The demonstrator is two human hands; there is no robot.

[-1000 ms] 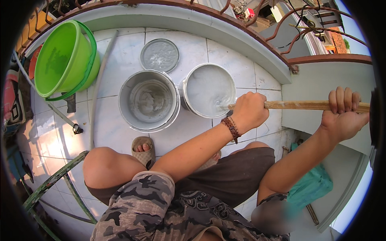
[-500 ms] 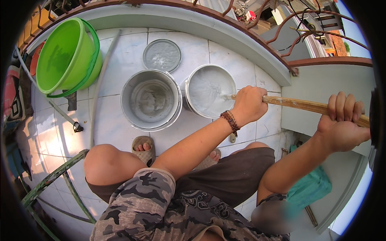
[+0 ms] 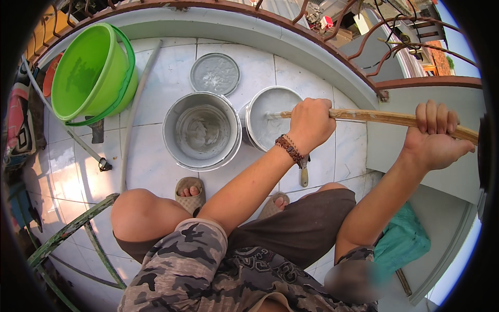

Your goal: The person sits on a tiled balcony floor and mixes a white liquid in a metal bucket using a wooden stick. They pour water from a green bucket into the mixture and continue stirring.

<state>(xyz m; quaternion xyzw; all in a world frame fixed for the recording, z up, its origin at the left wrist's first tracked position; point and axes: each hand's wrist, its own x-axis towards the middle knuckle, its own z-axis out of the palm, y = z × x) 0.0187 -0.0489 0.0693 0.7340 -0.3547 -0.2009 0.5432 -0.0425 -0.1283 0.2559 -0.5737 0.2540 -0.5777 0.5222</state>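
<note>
A long wooden stick (image 3: pixel 374 116) slants across the right side, its lower end dipping into grey paint-like liquid in a white bucket (image 3: pixel 248 125). My left hand (image 3: pixel 312 125), with a braided bracelet at the wrist, is wrapped round the stick close to the bucket's rim. Farther up the shaft, my right hand (image 3: pixel 434 132) grips it near the upper end, fingers curled over and thumb pointing outward. Left of that bucket stands a second bucket (image 3: pixel 171 130), its inside coated grey with a little residue at the bottom. Behind them lies a round lid (image 3: pixel 214 74) smeared with grey.
A scraper (image 3: pixel 304 174) lies beside the white bucket. At the far left a green tub (image 3: pixel 93 78) leans near a grey pipe (image 3: pixel 136 104). A low wall (image 3: pixel 171 23) with a rusty railing curves behind. Near my left knee is a green metal frame (image 3: pixel 73 229); a teal bag (image 3: pixel 403 239) sits at right.
Both hands have shifted a little left and up with the stick. Its dipped end has moved toward the left side of the bucket. More of the scraper shows.
</note>
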